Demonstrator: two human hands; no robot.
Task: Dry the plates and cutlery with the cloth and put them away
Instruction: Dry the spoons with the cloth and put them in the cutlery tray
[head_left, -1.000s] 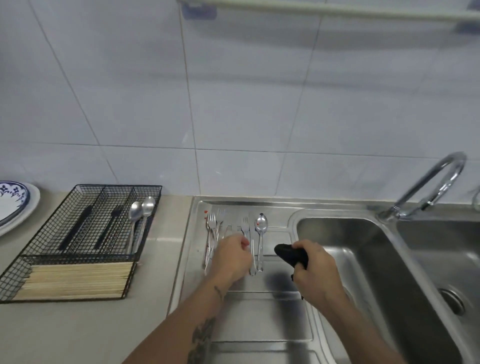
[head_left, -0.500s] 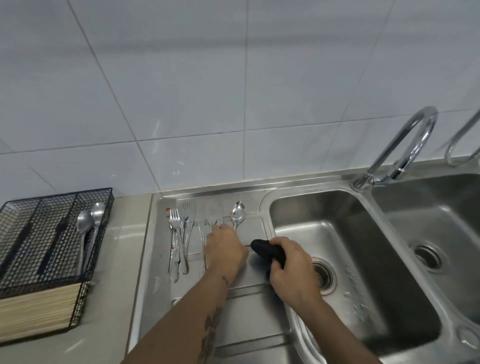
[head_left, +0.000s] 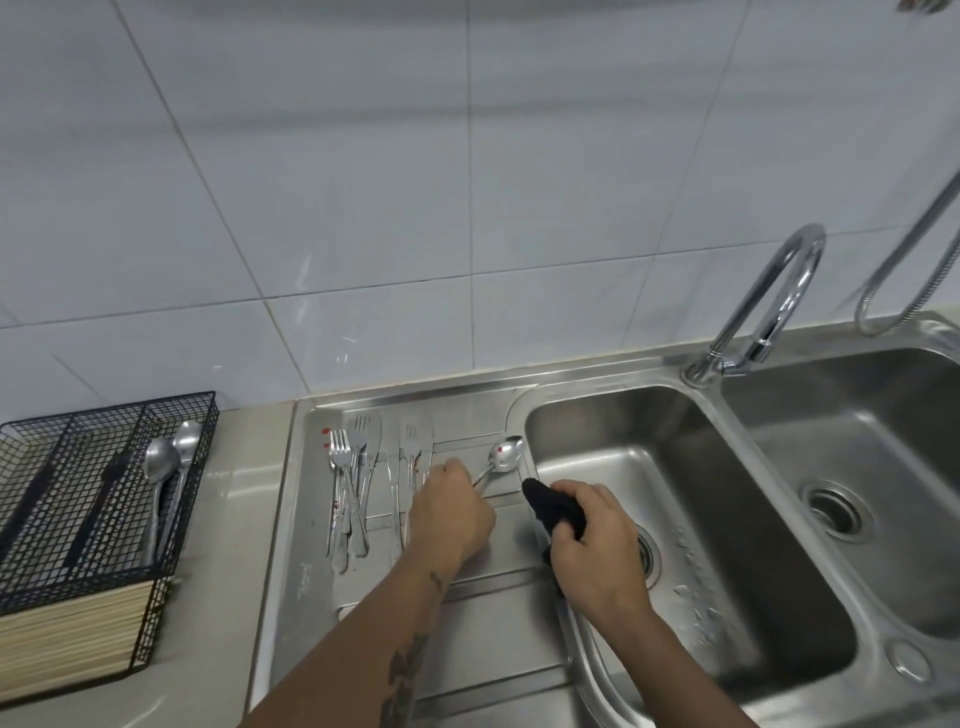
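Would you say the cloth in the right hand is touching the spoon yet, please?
Apart. The head view shows bare steel between the cloth, gripped by the right hand, and the spoon, whose handle the left hand holds.

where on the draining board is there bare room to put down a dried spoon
Bare steel lies on the draining board nearer you than the left hand, and as counter between the wire basket and the board. The far end is crowded with forks and the spoon.
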